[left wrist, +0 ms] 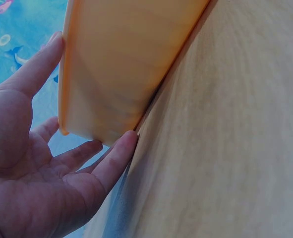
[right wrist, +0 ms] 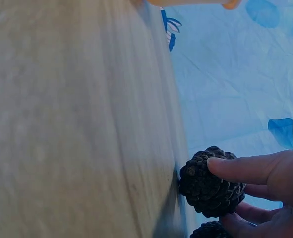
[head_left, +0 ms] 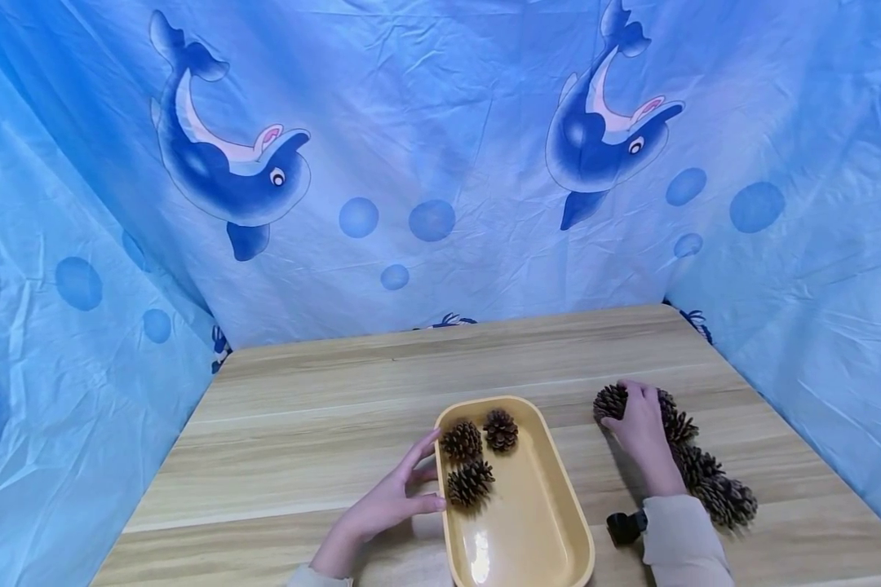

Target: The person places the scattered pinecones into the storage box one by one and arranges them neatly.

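A yellow-orange tray (head_left: 523,522) holds three pine cones, one (head_left: 471,483) of them nearest the front, all grouped toward its far left end. My left hand (head_left: 392,497) touches the tray's left side with fingers spread; in the left wrist view its fingertips (left wrist: 129,139) meet the outer wall and rim. On the right, my right hand (head_left: 642,424) grips a dark brown pine cone (right wrist: 210,183) between thumb and fingers, at the far end of a row. Part of that cone is hidden by the hand in the head view.
Several more pine cones (head_left: 723,497) lie in a slanting row beside and under the right forearm. A small black device (head_left: 624,528) sits at the right wrist. The wooden table (head_left: 286,440) is bordered by blue dolphin-print curtains (head_left: 440,147).
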{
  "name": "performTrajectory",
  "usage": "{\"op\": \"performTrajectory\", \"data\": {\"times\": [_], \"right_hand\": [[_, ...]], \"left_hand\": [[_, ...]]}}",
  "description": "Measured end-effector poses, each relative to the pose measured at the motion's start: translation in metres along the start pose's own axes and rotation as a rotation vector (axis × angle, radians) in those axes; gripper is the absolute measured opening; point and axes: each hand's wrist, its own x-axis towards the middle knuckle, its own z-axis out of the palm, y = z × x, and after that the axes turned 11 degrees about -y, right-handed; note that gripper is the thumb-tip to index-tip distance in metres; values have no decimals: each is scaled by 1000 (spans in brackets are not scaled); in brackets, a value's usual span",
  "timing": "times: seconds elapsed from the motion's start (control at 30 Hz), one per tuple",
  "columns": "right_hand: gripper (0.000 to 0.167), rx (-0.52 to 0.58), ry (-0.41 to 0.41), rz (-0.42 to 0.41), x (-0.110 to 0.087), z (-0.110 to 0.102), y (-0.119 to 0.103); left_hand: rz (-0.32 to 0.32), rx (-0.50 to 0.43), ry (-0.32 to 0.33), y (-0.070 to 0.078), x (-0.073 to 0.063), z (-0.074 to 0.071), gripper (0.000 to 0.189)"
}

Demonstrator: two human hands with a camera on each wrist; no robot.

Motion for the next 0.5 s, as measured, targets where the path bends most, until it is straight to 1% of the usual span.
{"op": "performTrajectory", "data": {"times": [0.2,0.33,0.4,0.5], "right_hand": [[70,-36,-21,-6,4,2,2],[69,-57,-48,-8,3,-1,-1],[70,-58,-61,-23,2,-4,-4],[72,-31,-89,-63,-2,-9,-9]], "left_hand": [[3,0,-1,0,1,0,95],[2,1,0,-1,1,0,95],[3,1,0,-2,1,0,95],[7,0,-2,-2,1,0,95]]}}
